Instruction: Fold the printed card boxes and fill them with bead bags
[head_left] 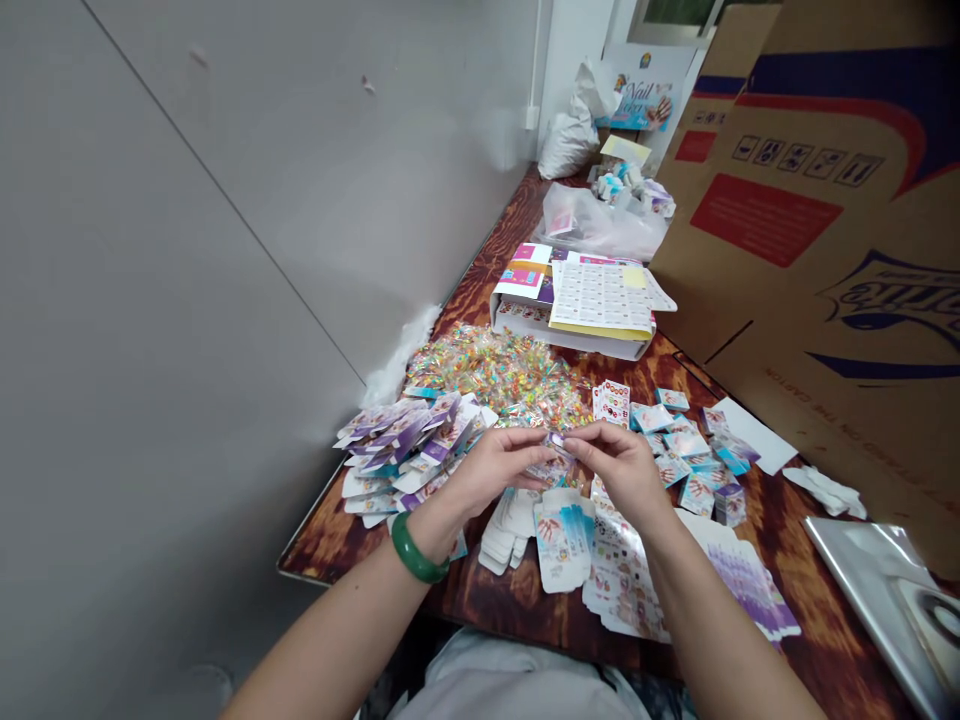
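Observation:
Between the fingertips of both hands is a small printed carton with a purple-and-white top end; fingers cover parts of it. My left hand, below a green bangle, pinches its left side. On the other side, the thumb and fingers of my right hand close on the carton's upper end. Just below lie flat blue-and-white cartons and some white cartons in a stack. Sticker sheets are spread under my right forearm.
Small candy-coloured packets form a heap beyond the hands. Purple cartons pile up on the left, filled-out small boxes on the right. Farther back are a white box with sheets and a plastic bag. A large cardboard box borders the right.

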